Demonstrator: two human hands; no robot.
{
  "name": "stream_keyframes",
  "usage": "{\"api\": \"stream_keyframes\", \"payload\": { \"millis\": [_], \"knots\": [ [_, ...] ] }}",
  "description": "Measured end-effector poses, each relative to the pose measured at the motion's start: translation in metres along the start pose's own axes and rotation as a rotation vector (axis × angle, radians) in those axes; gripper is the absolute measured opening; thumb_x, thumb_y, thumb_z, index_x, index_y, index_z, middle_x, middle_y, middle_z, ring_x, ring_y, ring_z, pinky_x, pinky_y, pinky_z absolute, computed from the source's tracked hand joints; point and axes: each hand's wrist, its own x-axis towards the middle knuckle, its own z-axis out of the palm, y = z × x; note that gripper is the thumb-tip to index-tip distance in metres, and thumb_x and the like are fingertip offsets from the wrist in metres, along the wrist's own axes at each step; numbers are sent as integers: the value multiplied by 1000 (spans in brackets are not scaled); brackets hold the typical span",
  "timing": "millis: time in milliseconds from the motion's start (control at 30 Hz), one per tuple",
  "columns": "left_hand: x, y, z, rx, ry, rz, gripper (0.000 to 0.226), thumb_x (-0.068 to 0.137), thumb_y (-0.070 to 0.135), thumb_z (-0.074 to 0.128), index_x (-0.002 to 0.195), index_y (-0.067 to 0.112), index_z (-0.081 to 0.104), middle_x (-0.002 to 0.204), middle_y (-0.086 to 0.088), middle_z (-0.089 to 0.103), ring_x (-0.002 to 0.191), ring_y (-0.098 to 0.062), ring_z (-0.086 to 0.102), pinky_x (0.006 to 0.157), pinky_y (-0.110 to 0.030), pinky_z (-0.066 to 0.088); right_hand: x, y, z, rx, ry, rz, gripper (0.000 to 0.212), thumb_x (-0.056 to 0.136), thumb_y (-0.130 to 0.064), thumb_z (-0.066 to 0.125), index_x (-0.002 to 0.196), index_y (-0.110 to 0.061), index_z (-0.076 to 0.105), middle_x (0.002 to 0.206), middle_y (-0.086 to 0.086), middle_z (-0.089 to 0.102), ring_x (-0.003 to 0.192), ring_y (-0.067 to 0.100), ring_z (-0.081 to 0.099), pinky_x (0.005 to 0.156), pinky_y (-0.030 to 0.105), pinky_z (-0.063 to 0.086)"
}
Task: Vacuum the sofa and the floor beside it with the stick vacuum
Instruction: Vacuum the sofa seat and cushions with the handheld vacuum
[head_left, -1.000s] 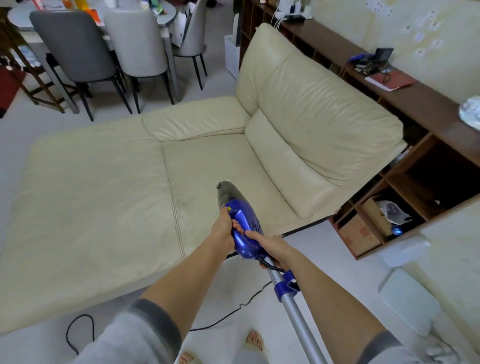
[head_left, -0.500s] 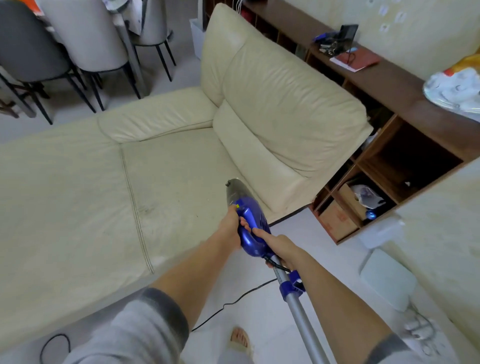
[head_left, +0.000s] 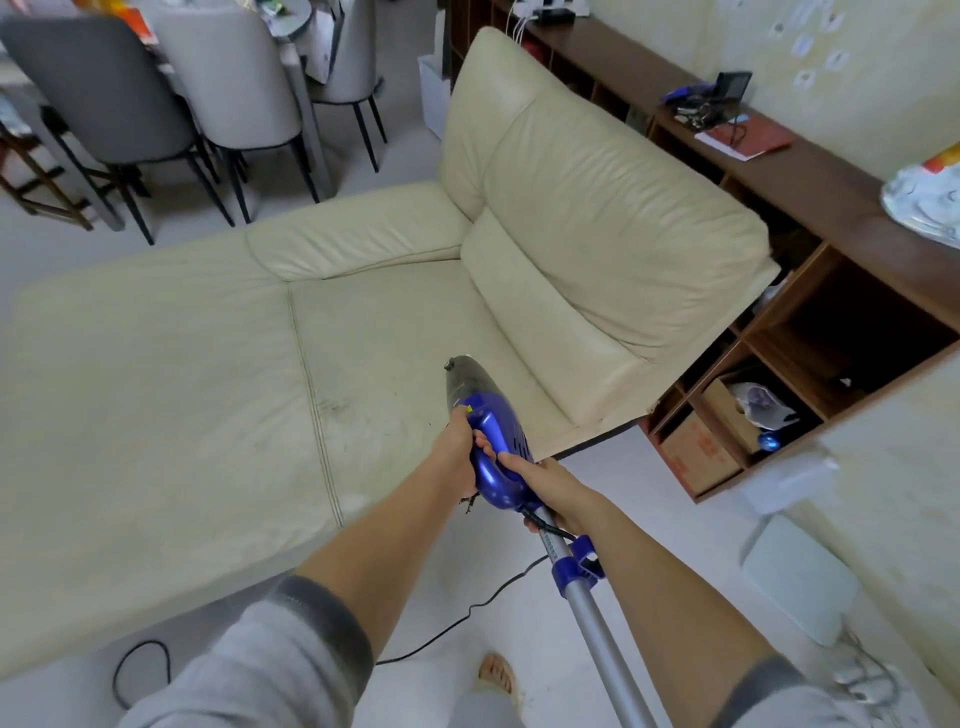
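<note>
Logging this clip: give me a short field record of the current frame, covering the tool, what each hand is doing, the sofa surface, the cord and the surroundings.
tool: stick vacuum, blue body, grey nose over the seat, silver tube running back toward the person
left hand: left hand grips the blue body from the left
right hand: right hand holds the rear of the body where the tube begins
sofa: cream leather sofa, dark smudges beside the seam
cord: black cord trails across the floor
surroundings: wooden shelf unit to the right, dining chairs beyond
</note>
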Motion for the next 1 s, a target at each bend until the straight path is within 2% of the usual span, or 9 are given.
{"api": "stream_keyframes", "payload": {
  "millis": [233,333,433,600,767,900,1000],
  "knots": [
    [-48,14,-107,-35,45,47,47,98,40,47,61,12,42,33,2,39,25,-10,36,38,-21,33,-26,5,106,-72,-30,-13,77,77,-53,72,127,-4,40,113,18,62,70,16,62,50,23,48],
    [-62,17,-150,-73,52,81,44,98,37,48,61,12,42,33,3,38,24,-10,35,33,-15,31,-39,9,149,-102,-59,-14,73,79,-52,71,124,0,47,100,15,65,61,13,63,48,22,48],
    [-72,15,-189,-81,49,73,43,97,36,47,61,14,43,34,3,38,25,-10,35,36,-18,32,-50,14,184,-122,-78,5,63,83,-49,69,118,1,54,88,14,67,52,15,61,47,24,46],
    [-87,12,-237,-156,23,43,46,94,43,50,58,16,41,38,4,39,28,-9,36,36,-17,32,-64,22,226,-163,-75,3,63,83,-49,68,120,1,54,85,14,66,51,16,60,45,23,45],
    [-102,7,-269,-227,48,38,41,91,40,54,60,17,40,40,5,37,29,-8,32,33,-14,31,-74,32,256,-189,-56,-20,67,80,-51,70,123,-5,47,105,14,65,72,18,63,50,24,47],
    [-110,0,-279,-263,36,6,42,91,40,53,59,17,39,38,5,35,26,-7,31,32,-12,30,-77,42,264,-197,-41,-28,77,72,-56,73,125,-7,47,110,11,65,91,24,67,62,28,51],
    [-113,-4,-276,-289,24,2,44,93,40,52,59,16,39,36,5,35,25,-7,30,30,-12,29,-82,47,261,-207,-32,-18,84,64,-61,73,126,-10,49,109,10,66,92,24,67,65,30,51]
  ]
}}
